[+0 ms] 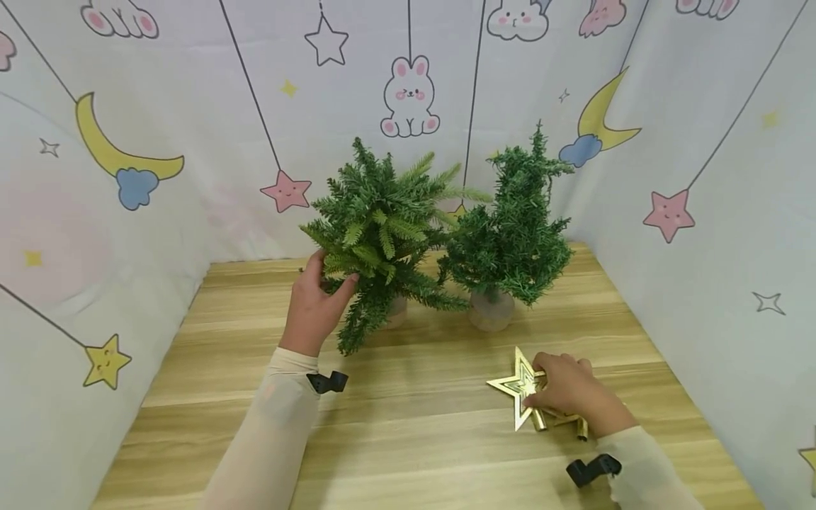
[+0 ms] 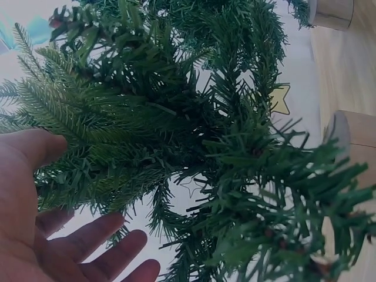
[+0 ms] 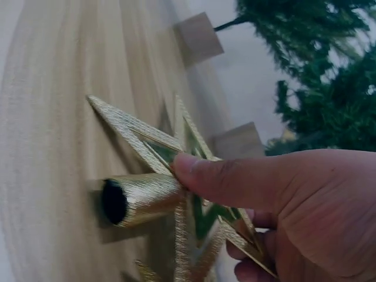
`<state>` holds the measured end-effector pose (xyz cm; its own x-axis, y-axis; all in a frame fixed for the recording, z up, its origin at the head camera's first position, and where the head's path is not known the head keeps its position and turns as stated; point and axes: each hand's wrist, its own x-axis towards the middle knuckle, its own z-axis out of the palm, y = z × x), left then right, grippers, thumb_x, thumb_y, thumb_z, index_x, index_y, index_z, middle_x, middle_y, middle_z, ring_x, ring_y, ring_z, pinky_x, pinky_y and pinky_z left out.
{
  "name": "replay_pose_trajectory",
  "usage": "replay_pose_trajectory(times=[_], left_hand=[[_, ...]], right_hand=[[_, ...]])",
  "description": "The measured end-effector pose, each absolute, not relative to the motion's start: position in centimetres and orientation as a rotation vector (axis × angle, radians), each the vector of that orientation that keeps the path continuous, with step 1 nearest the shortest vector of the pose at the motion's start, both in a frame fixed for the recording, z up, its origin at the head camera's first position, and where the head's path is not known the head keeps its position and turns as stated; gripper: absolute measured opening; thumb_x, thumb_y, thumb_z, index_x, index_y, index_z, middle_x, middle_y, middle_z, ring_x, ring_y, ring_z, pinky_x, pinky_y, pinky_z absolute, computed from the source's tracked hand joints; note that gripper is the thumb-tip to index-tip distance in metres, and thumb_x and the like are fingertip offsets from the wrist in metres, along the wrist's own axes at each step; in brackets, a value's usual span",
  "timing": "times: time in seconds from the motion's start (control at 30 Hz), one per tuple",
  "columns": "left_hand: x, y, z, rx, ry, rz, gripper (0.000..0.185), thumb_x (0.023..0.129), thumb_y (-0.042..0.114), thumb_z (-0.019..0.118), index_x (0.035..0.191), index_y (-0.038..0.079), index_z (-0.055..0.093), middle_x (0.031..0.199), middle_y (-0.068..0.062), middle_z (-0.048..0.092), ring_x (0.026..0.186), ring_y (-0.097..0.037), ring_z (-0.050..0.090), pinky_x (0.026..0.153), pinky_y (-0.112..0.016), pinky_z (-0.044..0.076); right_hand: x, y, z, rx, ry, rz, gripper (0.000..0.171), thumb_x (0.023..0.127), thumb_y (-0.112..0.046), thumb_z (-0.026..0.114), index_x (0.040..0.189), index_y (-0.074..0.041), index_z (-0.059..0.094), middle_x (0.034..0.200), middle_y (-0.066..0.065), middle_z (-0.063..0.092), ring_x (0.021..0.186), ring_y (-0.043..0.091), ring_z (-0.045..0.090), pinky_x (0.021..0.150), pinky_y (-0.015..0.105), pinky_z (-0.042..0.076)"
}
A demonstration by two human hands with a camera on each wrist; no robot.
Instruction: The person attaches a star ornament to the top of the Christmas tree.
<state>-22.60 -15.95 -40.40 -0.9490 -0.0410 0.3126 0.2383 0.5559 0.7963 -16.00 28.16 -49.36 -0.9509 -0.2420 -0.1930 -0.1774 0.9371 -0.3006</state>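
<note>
My right hand [image 1: 567, 386] pinches a gold star tree topper [image 1: 513, 386] between thumb and fingers, low over the table. In the right wrist view the star topper [image 3: 132, 129] has nested outlines and a hollow gold tube [image 3: 150, 197] with a dark opening. Partly hidden under that hand is a second gold topper [image 1: 582, 429], its tube end showing. My left hand [image 1: 316, 304] is at the left side of a small artificial Christmas tree [image 1: 376, 212], its fingers spread loosely by the branches. That hand [image 2: 64, 229] appears palm-side in the left wrist view, with parted fingers around no branch.
A second artificial tree [image 1: 510, 227] stands to the right of the first, on a round base [image 1: 491, 312]. The first tree's base [image 1: 397, 312] is partly covered by drooping branches. Behind the wooden table [image 1: 421, 432] hangs a printed white curtain [image 1: 357, 92], which also runs along both sides.
</note>
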Motion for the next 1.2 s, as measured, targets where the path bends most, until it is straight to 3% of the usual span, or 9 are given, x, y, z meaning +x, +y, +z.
replay_pose_trajectory(times=[0.17, 0.27, 0.4, 0.5, 0.73, 1.0, 1.2], left_hand=[[-23.0, -16.0, -40.3, -0.124, -2.486, -1.396, 0.092, 0.086, 0.064, 0.06, 0.156, 0.018, 0.022, 0.154, -0.017, 0.035, 0.121, -0.041, 0.055, 0.094, -0.055, 0.049], [-23.3, -16.1, -40.2, -0.105, -2.474, -1.401, 0.09, 0.086, 0.063, 0.062, 0.155, 0.016, 0.026, 0.153, -0.017, 0.036, 0.119, -0.039, 0.057, 0.094, -0.054, 0.049], [-23.4, -16.1, -40.1, -0.087, -2.487, -1.4, 0.086, 0.087, 0.061, 0.061, 0.153, 0.015, 0.031, 0.153, -0.017, 0.037, 0.115, -0.036, 0.06, 0.092, -0.053, 0.051], [-23.4, -16.1, -40.1, -0.091, -2.498, -1.393, 0.084, 0.088, 0.061, 0.061, 0.153, 0.015, 0.034, 0.153, -0.015, 0.038, 0.115, -0.035, 0.061, 0.091, -0.053, 0.052], [-23.5, -16.2, -40.1, -0.079, -2.492, -1.386, 0.084, 0.086, 0.065, 0.06, 0.151, 0.015, 0.038, 0.148, -0.014, 0.045, 0.113, -0.032, 0.063, 0.09, -0.051, 0.053], [-23.6, -16.4, -40.2, -0.085, -2.47, -1.421, 0.084, 0.087, 0.062, 0.062, 0.152, 0.015, 0.037, 0.151, -0.014, 0.041, 0.112, -0.033, 0.063, 0.09, -0.05, 0.053], [-23.4, -16.2, -40.3, -0.128, -2.452, -1.409, 0.081, 0.088, 0.059, 0.063, 0.15, 0.013, 0.039, 0.149, -0.016, 0.043, 0.11, -0.033, 0.065, 0.089, -0.049, 0.054]], right_hand=[[-16.4, 29.1, -48.3, -0.419, 2.74, -0.597, 0.03, 0.081, -0.023, 0.079, 0.104, -0.014, 0.062, 0.099, -0.002, 0.065, 0.087, 0.017, 0.057, 0.082, 0.045, 0.044], [-16.7, 29.8, -47.1, -0.519, 2.682, -0.712, 0.015, 0.084, -0.007, 0.071, 0.096, -0.013, 0.063, 0.088, -0.002, 0.059, 0.076, 0.014, 0.05, 0.069, 0.036, 0.046], [-17.0, 30.7, -44.4, -0.625, 2.687, -0.801, 0.008, 0.089, -0.009, 0.069, 0.089, -0.016, 0.065, 0.079, -0.006, 0.057, 0.069, 0.009, 0.049, 0.064, 0.028, 0.043], [-17.1, 30.8, -41.1, -0.63, 2.733, -0.867, 0.004, 0.09, -0.016, 0.07, 0.093, -0.019, 0.069, 0.085, -0.008, 0.064, 0.076, 0.007, 0.056, 0.069, 0.027, 0.049], [-17.4, 28.9, -30.3, -0.572, 3.024, -0.969, 0.009, 0.089, -0.027, 0.074, 0.098, -0.024, 0.075, 0.097, -0.009, 0.07, 0.09, 0.005, 0.06, 0.074, 0.022, 0.048], [-20.7, 23.9, -20.7, -0.478, 2.898, -1.702, 0.027, 0.082, -0.015, 0.08, 0.103, -0.002, 0.07, 0.09, 0.0, 0.074, 0.083, 0.012, 0.069, 0.079, 0.015, 0.05], [-24.1, 19.2, -17.5, -0.695, 2.593, -2.196, 0.028, 0.077, -0.007, 0.082, 0.099, 0.008, 0.07, 0.09, 0.014, 0.073, 0.078, 0.023, 0.069, 0.081, 0.023, 0.055]])
